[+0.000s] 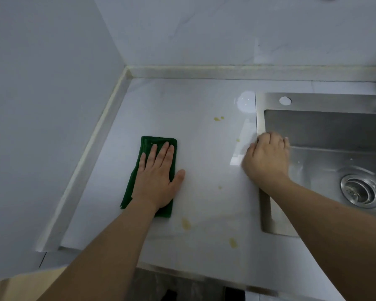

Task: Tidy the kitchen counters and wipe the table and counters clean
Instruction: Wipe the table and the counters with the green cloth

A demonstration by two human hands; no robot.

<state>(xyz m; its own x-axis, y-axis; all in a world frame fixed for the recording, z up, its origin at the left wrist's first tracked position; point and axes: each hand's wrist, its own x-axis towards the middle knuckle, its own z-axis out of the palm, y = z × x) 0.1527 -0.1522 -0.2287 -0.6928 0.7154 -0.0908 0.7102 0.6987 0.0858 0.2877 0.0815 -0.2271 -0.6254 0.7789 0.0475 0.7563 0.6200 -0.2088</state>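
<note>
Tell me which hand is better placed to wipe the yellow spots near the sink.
Probably the left hand: it already presses flat on the green cloth, on the counter beside the yellow spots. The right hand rests on the sink edge and holds no cloth.

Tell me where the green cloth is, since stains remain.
In the head view, the green cloth lies flat on the counter left of the sink, under the left hand.

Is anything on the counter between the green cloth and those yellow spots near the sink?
Nothing visible. The green cloth, flat under the left hand, has bare counter between it and the yellow spots.
</note>
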